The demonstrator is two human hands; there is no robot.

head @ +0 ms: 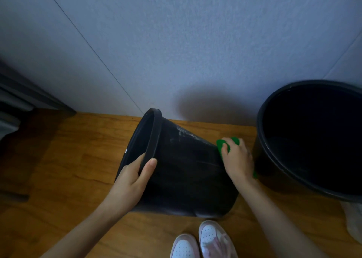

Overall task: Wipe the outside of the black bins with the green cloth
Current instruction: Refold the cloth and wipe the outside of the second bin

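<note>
A black bin (182, 171) is tipped to the left on the wooden floor, its mouth facing left. My left hand (133, 177) grips its rim, thumb on the outside and fingers inside. My right hand (238, 158) presses a green cloth (222, 144) against the bin's right side near the base; most of the cloth is hidden under the hand. Pale smears show on the bin's upper wall. A second, larger black bin (262, 160) stands upright at the right, its mouth open.
A pale wall (176, 52) rises just behind both bins. Dark furniture (23, 101) stands at the far left. My two white-and-pink shoes (203, 240) are at the bottom, close to the tipped bin. A pale bag-like thing (354, 220) lies at the right edge.
</note>
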